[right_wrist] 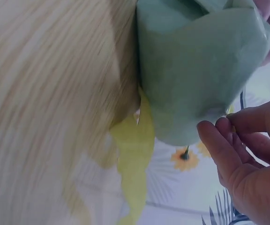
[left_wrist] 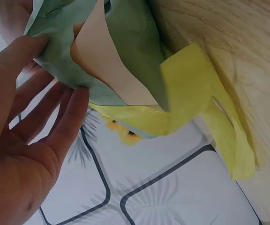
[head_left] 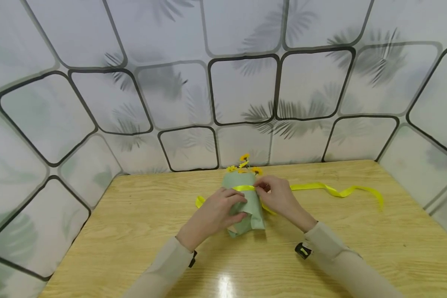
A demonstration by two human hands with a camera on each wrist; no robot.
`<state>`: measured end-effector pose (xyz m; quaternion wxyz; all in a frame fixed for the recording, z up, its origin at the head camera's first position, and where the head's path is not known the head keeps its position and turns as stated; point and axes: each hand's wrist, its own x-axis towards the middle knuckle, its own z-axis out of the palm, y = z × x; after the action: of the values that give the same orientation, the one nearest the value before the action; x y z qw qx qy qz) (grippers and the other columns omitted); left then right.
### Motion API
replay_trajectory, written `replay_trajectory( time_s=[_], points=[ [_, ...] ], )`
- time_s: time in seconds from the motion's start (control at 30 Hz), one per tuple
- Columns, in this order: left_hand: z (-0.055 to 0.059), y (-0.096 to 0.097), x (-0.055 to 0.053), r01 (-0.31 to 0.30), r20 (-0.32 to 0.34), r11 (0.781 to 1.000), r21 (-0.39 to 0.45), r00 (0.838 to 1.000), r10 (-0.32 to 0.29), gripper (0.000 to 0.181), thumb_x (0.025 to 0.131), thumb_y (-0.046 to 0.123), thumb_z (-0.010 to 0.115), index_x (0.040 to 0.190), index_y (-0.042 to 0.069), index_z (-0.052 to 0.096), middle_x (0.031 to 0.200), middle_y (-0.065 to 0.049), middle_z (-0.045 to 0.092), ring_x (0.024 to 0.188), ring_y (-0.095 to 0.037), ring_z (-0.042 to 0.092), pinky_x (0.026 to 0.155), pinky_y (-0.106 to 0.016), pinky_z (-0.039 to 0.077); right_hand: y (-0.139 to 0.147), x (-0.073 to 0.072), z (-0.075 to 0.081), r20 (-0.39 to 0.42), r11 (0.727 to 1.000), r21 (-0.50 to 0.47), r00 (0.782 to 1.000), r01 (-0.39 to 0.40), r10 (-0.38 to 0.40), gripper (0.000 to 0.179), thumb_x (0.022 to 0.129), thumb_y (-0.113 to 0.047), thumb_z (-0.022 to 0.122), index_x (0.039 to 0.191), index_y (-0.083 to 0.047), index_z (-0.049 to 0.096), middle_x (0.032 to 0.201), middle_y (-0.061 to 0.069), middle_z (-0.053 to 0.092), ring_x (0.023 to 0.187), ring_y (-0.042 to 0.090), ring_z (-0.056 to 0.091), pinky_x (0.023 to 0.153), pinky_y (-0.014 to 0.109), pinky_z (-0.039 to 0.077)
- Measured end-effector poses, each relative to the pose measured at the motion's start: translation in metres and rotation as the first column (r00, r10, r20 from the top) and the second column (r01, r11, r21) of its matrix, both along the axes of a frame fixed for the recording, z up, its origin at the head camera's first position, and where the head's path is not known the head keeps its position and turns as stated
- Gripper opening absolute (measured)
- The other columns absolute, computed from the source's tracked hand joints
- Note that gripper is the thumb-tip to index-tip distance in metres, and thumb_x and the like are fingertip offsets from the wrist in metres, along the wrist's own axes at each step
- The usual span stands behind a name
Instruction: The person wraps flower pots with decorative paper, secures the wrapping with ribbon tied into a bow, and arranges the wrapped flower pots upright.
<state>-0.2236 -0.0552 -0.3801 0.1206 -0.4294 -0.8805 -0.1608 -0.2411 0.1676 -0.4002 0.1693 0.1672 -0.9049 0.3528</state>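
A small bouquet wrapped in pale green paper [head_left: 254, 213] lies on the table with its yellow-orange flowers [head_left: 244, 157] toward the wall. Across the wrap runs a yellow ribbon [head_left: 244, 188]. My left hand [head_left: 220, 207] rests on the wrap, thumb and fairly straight fingers pressing the paper. At the wrap's right edge, my right hand [head_left: 277, 196] pinches the ribbon between thumb and fingertips. In the left wrist view, a tan inner sheet [left_wrist: 104, 56] shows at the paper's open fold, and a ribbon loop [left_wrist: 191, 84] hangs beside it.
A long ribbon tail [head_left: 339, 191] trails rightward over the wooden table [head_left: 141, 248], and a short ribbon end [head_left: 200, 201] lies to the left. Behind the table hangs a patterned white curtain [head_left: 242, 91]. A small black device [head_left: 303, 250] is at the right cuff.
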Motion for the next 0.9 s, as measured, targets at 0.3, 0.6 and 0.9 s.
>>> replay_trajectory(
  time_s=[0.3,0.6,0.9],
  points=[
    [0.001,0.000,-0.002,-0.007,0.024,1.000,0.021,1.000,0.006,0.027,0.090,0.032,0.081,0.111,0.015,0.076,0.141,-0.017,0.061,0.117,-0.029,0.068,0.094,-0.037,0.060,0.034,0.009,0.001,0.000,0.997,0.064,0.999,-0.035,0.035,0.008,0.093,-0.003,0.071,0.096,-0.007,0.077,0.089,0.004,0.074,0.075,0.014,0.067,0.064,0.025,0.052],
    [0.005,-0.003,-0.004,-0.012,0.104,1.000,0.017,0.995,0.011,0.029,0.092,0.034,0.079,0.115,0.016,0.075,0.141,-0.016,0.063,0.125,-0.035,0.064,0.101,-0.044,0.056,0.069,0.019,0.011,-0.020,0.994,0.110,1.000,0.018,-0.016,0.009,0.092,-0.002,0.072,0.097,-0.008,0.078,0.092,0.006,0.076,0.077,0.018,0.069,0.064,0.025,0.053],
    [0.004,-0.004,-0.004,-0.022,0.137,0.999,0.026,0.990,0.018,0.030,0.091,0.033,0.079,0.116,0.016,0.076,0.141,-0.015,0.064,0.127,-0.034,0.063,0.101,-0.043,0.056,0.089,0.025,0.012,0.002,0.990,0.130,0.999,0.050,-0.050,0.009,0.092,-0.002,0.072,0.097,-0.007,0.078,0.092,0.006,0.075,0.077,0.019,0.069,0.065,0.025,0.054]
  ],
)
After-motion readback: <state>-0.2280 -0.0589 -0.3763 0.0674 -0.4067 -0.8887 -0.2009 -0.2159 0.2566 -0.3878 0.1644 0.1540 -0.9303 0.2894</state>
